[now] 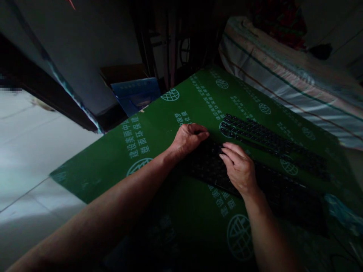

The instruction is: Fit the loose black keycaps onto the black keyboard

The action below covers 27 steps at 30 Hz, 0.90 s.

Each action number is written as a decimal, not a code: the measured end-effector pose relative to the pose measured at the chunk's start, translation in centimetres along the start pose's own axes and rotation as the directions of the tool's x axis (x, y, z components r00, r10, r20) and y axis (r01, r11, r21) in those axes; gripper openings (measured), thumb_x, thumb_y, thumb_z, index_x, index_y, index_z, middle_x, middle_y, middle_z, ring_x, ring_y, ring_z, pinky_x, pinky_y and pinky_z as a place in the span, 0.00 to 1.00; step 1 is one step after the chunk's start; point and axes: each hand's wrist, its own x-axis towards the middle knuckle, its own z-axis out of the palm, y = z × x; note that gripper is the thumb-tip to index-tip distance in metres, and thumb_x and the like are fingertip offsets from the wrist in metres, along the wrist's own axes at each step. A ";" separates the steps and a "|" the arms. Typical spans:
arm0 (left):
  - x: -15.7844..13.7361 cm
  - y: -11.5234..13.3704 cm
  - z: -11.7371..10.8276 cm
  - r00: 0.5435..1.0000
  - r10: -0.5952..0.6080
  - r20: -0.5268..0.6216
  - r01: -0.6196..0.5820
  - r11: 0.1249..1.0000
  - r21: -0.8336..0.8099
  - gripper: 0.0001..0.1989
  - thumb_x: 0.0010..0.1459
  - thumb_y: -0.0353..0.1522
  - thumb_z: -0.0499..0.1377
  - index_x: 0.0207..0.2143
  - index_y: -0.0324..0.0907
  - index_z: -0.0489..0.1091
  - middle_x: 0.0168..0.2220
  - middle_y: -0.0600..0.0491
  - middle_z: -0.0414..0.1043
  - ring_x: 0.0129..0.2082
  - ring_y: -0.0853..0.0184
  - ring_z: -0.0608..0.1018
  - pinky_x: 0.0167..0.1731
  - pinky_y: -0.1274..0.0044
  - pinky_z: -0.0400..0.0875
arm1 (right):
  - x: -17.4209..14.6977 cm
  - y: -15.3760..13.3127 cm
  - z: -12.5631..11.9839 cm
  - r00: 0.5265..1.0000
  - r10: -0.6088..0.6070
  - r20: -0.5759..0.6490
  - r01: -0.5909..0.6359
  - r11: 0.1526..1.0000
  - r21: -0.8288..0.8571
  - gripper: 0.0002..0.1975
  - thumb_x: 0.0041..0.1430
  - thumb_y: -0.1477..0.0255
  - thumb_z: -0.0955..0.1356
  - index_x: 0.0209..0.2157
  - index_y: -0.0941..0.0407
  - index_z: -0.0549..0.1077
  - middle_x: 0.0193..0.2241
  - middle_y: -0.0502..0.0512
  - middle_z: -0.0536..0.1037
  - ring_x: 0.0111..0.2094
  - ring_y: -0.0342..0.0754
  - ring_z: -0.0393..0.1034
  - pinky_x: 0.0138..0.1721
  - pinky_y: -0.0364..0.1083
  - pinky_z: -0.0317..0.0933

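A black keyboard base (pixel 208 166) lies at a slant on the green tabletop under both of my hands. My left hand (pixel 189 138) is closed at its far left corner, thumb and fingers pressed together; whatever they pinch is hidden. Over the left half of the base, my right hand (pixel 240 166) has its fingers bent and drawn together at the tips, close to the base's upper edge. Whether a small key sits in them is too dark to see. Beyond the base, black keycaps (pixel 263 136) lie in long rows.
The green table (pixel 93 170) bears printed white lettering and globe marks. A crumpled clear plastic bag (pixel 343 213) lies at the right edge. Beyond the table stand a bed (pixel 283 75) and a blue box (pixel 136 94). Pale floor tiles (pixel 25 196) show at left.
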 end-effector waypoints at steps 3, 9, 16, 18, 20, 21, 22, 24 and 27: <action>0.2 0.0 0.1 0.996 -0.091 -0.012 0.090 0.991 -0.099 0.13 0.49 0.35 0.58 0.32 0.35 0.75 0.25 0.52 0.74 0.24 0.71 0.72 0.27 0.77 0.67 | 0.1 0.0 -0.3 0.999 0.040 -0.013 -0.039 0.996 0.075 0.09 0.60 0.75 0.63 0.39 0.57 0.75 0.42 0.60 0.76 0.45 0.50 0.71 0.48 0.54 0.67; 0.6 -0.1 0.2 0.997 -0.077 -0.006 0.077 0.994 -0.072 0.10 0.47 0.31 0.58 0.30 0.33 0.76 0.23 0.54 0.71 0.23 0.72 0.69 0.27 0.77 0.64 | -0.1 0.1 -0.7 0.997 0.074 -0.011 -0.072 0.987 0.142 0.09 0.59 0.74 0.65 0.38 0.56 0.76 0.42 0.58 0.76 0.44 0.49 0.71 0.49 0.53 0.66; 0.4 0.2 0.2 1.000 -0.013 0.018 0.013 1.000 0.016 0.09 0.47 0.29 0.57 0.27 0.35 0.76 0.21 0.54 0.70 0.23 0.72 0.68 0.26 0.78 0.63 | -0.3 0.3 -0.7 0.998 0.058 -0.022 -0.055 0.989 0.136 0.09 0.58 0.73 0.66 0.38 0.55 0.77 0.42 0.57 0.77 0.43 0.50 0.72 0.47 0.53 0.67; 0.3 0.3 0.2 1.000 -0.007 0.018 0.007 1.000 0.028 0.09 0.47 0.29 0.57 0.27 0.36 0.76 0.21 0.54 0.70 0.24 0.72 0.68 0.26 0.78 0.62 | -0.3 0.3 -0.7 0.998 0.050 -0.026 -0.046 0.990 0.132 0.08 0.57 0.73 0.66 0.38 0.55 0.77 0.42 0.58 0.77 0.42 0.50 0.72 0.47 0.53 0.67; 0.2 0.4 0.2 1.000 -0.009 0.016 0.008 0.999 0.038 0.09 0.47 0.30 0.56 0.27 0.37 0.76 0.22 0.54 0.70 0.24 0.72 0.68 0.26 0.79 0.62 | -0.3 0.3 -0.7 0.999 0.042 -0.025 -0.038 0.992 0.123 0.08 0.57 0.74 0.66 0.38 0.56 0.77 0.42 0.58 0.77 0.43 0.50 0.72 0.47 0.52 0.67; 0.1 0.4 0.1 1.000 -0.008 0.017 0.007 0.999 0.042 0.09 0.47 0.30 0.56 0.27 0.37 0.77 0.22 0.54 0.70 0.24 0.72 0.68 0.26 0.79 0.62 | -0.3 0.2 -0.7 0.999 0.036 -0.023 -0.033 0.993 0.117 0.08 0.57 0.74 0.66 0.38 0.56 0.77 0.42 0.58 0.77 0.43 0.49 0.72 0.47 0.52 0.67; 0.1 0.5 0.1 1.000 -0.007 0.018 0.006 0.999 0.045 0.09 0.47 0.30 0.56 0.27 0.37 0.77 0.22 0.54 0.70 0.24 0.72 0.69 0.26 0.79 0.62 | -0.3 0.2 -0.7 0.999 0.030 -0.021 -0.028 0.993 0.111 0.08 0.57 0.74 0.66 0.38 0.56 0.77 0.42 0.58 0.77 0.43 0.49 0.72 0.47 0.52 0.66; 0.1 0.5 0.1 1.000 -0.004 0.019 0.003 0.999 0.051 0.09 0.46 0.29 0.56 0.27 0.37 0.77 0.22 0.54 0.71 0.24 0.72 0.69 0.26 0.79 0.62 | -0.4 0.2 -0.7 1.000 0.021 -0.019 -0.019 0.995 0.099 0.08 0.57 0.74 0.66 0.38 0.55 0.77 0.42 0.58 0.76 0.43 0.50 0.72 0.47 0.53 0.67; 0.1 0.6 0.1 1.000 0.001 0.022 -0.002 0.998 0.063 0.09 0.47 0.29 0.56 0.27 0.37 0.77 0.23 0.53 0.72 0.25 0.71 0.70 0.27 0.78 0.63 | -0.4 0.2 -0.6 1.000 0.010 -0.020 -0.009 0.997 0.081 0.08 0.58 0.74 0.66 0.39 0.55 0.76 0.42 0.57 0.76 0.43 0.50 0.71 0.47 0.53 0.67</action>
